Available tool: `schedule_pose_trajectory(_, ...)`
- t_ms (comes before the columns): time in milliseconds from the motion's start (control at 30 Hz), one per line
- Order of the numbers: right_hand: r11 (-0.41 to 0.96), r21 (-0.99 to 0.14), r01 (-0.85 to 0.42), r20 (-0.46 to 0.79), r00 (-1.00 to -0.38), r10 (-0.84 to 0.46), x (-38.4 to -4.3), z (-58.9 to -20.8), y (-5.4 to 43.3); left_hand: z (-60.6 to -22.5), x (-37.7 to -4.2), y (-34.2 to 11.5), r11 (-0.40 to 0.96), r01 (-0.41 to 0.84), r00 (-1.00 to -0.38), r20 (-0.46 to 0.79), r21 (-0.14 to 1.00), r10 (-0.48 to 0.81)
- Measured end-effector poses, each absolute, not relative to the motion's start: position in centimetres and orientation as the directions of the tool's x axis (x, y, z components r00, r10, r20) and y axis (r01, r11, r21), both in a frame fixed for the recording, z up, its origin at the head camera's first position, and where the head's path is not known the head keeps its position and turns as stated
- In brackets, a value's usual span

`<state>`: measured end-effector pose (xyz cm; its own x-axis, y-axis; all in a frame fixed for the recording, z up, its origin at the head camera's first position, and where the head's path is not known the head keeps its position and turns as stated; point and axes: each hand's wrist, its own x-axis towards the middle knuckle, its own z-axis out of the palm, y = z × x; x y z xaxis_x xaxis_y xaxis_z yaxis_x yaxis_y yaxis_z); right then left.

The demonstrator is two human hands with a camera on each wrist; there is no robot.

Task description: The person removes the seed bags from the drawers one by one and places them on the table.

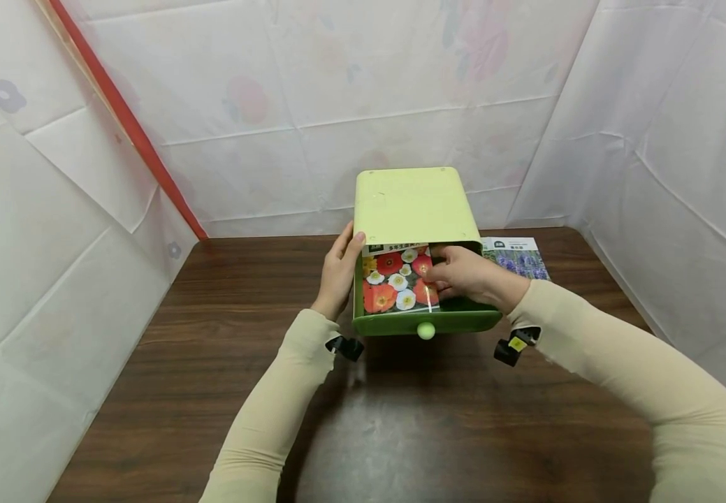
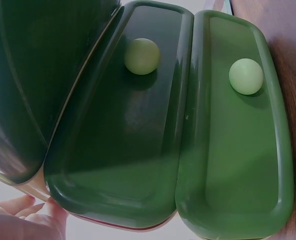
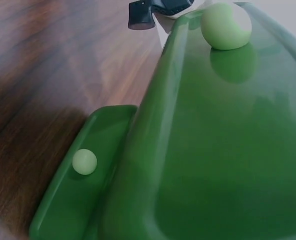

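Note:
A small green drawer cabinet (image 1: 413, 202) with a pale lid stands on the table, its top drawer (image 1: 463, 323) pulled out. A flower seed packet (image 1: 394, 279) printed with red and white poppies lies in the drawer's left part. My right hand (image 1: 466, 276) reaches into the drawer and pinches the packet's right edge, thumb on its printed face. With fingers straight, my left hand (image 1: 336, 274) presses the cabinet's left side near the front edge. In the left wrist view, two lower drawer fronts (image 2: 122, 145) with round knobs are closed, and the left fingers (image 2: 22, 205) touch the cabinet's side.
Another seed packet (image 1: 516, 260) with purple flowers lies on the dark wooden table (image 1: 243, 335), right of the cabinet and partly behind my right hand. White sheeting (image 1: 312, 119) hangs behind the table and along both sides.

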<state>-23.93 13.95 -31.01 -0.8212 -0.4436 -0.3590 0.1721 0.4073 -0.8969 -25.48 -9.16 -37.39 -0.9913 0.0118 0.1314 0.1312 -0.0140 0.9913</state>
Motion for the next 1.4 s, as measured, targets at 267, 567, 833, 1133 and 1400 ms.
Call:
schedule_pose_trajectory(267, 0.449, -0.884, 0.131, -0.358, -0.808, -0.469, -23.8, -31.2, 14.0, -37.5, -25.6, -9.2, -0.013, 0.140, -0.990, 0.140, 0.990, 0.013)
schedule_pose_trajectory(567, 0.403, -0.907, 0.121, -0.317, -0.826, -0.466, -23.8, -31.2, 14.0, -37.5, -25.6, -9.2, -0.013, 0.138, -0.990, 0.138, 0.990, -0.002)
schedule_pose_trajectory(833, 0.338, -0.921, 0.195, -0.331, -0.848, -0.414, -23.9, -30.6, 14.4, -37.4, -25.6, -9.2, -0.016, 0.130, -0.991, 0.130, 0.991, 0.006)
schedule_pose_trajectory(1133, 0.252, -0.925, 0.283, -0.372, -0.805, -0.461, -23.3, -29.7, 15.1, -37.3, -25.6, -9.3, -0.058, 0.126, -0.992, 0.127, 0.990, 0.026)
schedule_pose_trajectory(1400, 0.252, -0.914, 0.317, -0.404, -0.757, -0.513, -22.1, -28.8, 15.9, -37.4, -25.6, -9.3, -0.048, 0.129, -0.992, 0.129, 0.991, 0.013)
